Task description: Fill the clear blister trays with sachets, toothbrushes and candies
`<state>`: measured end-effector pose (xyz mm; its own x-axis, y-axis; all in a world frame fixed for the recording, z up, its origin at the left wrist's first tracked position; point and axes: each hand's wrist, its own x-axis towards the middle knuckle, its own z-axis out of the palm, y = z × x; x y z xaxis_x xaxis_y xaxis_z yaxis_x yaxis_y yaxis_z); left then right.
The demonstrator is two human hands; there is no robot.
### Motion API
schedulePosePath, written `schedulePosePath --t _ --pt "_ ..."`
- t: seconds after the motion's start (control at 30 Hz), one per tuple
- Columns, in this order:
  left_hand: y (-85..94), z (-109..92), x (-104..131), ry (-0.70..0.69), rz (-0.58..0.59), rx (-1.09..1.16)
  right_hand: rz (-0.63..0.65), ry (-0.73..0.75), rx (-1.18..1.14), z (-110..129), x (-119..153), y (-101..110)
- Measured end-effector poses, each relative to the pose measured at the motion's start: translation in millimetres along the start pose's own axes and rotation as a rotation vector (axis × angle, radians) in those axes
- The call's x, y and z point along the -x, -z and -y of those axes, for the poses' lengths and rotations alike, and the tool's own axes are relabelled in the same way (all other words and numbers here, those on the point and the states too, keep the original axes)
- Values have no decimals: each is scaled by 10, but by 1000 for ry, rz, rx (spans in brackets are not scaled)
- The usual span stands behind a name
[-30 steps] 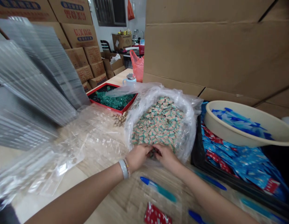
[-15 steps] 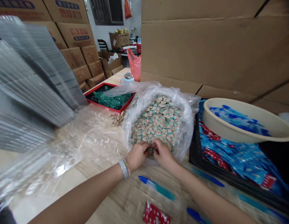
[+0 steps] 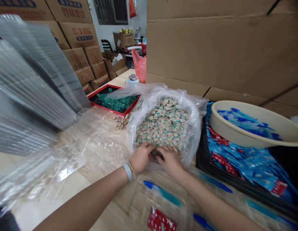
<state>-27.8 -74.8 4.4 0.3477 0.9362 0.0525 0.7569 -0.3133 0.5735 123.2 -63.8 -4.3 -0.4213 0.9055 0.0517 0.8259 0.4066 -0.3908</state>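
Note:
A clear plastic bag stands wide open on the table, full of small flat pieces coloured tan and green. At its near rim are both of my hands, fingertips close together over the pieces. My left hand, with a pale bangle and a beaded bracelet at the wrist, has its fingers curled inward. Curled too are the fingers of my right hand, just beside it. Something small and dark shows between the fingertips, too hidden to name. Nearer me lie a blue-and-teal pen-shaped piece and a red polka-dot packet.
Left are stacked clear plastic trays and loose ones. A red-rimmed tray of green pieces and some peanuts sit behind. To the right, a cream basin rests over a black crate with blue packets.
The fingers of my right hand have spread forward a little over the pieces, where they were pinched before. My left hand stays nearly in place. The view has shifted slightly.

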Motion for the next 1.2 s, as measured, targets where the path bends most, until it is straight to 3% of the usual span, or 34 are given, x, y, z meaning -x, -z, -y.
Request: schedulePosePath --t 0.23,0.47,0.77,1.07,1.2 --pt "-61 1 -8 -14 -22 122 -29 -17 7 40 14 -13" --pt "-71 -50 27 32 -53 127 -14 69 143 70 70 -32" --pt "-114 4 -15 70 -133 198 -60 -30 87 62 47 -50" --pt "-112 -6 24 33 -71 171 -51 -75 69 46 28 -68" --pt "-155 21 31 73 -144 209 -46 -57 92 53 31 -38"
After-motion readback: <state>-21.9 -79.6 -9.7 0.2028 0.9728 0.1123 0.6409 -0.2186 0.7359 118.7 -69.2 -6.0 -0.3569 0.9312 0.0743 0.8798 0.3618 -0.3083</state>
